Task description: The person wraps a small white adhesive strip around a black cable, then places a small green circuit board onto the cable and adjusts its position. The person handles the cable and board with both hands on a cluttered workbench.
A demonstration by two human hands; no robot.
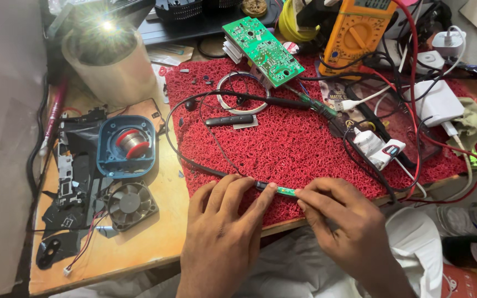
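Note:
My left hand point(222, 232) pinches the end of a thin black cable point(194, 164) near the front edge of a red mesh mat point(288, 138). My right hand point(338, 221) pinches a tiny green circuit strip point(286, 191) that sticks out of that cable end. The two hands meet fingertip to fingertip over the mat's front edge. The cable loops back across the mat to a black earpiece point(228, 120) and a black probe point(282, 102).
A green circuit board point(260, 51) and a yellow multimeter point(357, 36) stand at the back. White chargers point(440, 102) and tangled red and black wires lie right. A blue speaker housing point(126, 146), a small fan point(131, 205) and a tape roll point(111, 60) sit left on the wooden bench point(139, 248).

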